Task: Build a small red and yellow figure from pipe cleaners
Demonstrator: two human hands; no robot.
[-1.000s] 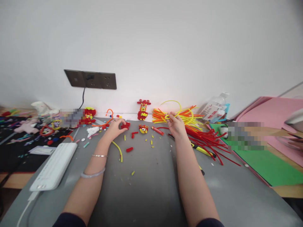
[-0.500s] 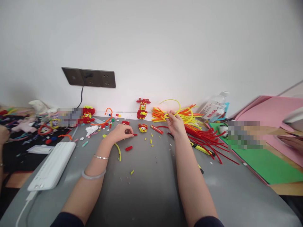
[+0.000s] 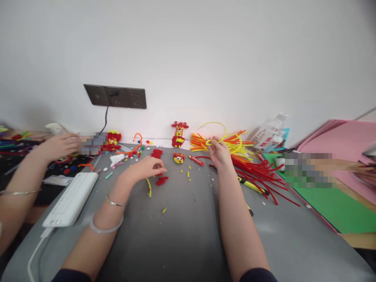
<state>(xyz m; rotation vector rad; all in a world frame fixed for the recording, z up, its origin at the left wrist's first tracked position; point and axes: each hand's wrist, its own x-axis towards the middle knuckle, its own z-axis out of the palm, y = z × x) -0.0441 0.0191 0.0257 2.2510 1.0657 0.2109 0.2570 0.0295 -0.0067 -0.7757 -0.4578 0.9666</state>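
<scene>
My left hand (image 3: 145,168) rests on the grey table (image 3: 182,235) with its fingers pinched together, the tips just above two short red fuzzy pieces (image 3: 161,180). I cannot make out what the pinch holds, if anything. My right hand (image 3: 219,153) is closed on a looped yellow pipe cleaner (image 3: 219,124), held up over a pile of orange and yellow pipe cleaners (image 3: 198,143). Between my hands lie a small red-and-yellow head (image 3: 178,158) and a red block (image 3: 156,152). A finished red figure (image 3: 179,135) stands by the wall.
Red pipe cleaners (image 3: 255,168) and a yellow-handled tool (image 3: 252,186) lie to the right, by a bottle (image 3: 270,133) and green (image 3: 320,203) and pink sheets (image 3: 337,137). A white power strip (image 3: 72,197) lies to the left. Another person's hand (image 3: 58,145) reaches in at the far left.
My left hand let go of the red block and slid right and nearer, to the short red pieces, which now lie together. Another person's arm came in at left. My right hand has not moved.
</scene>
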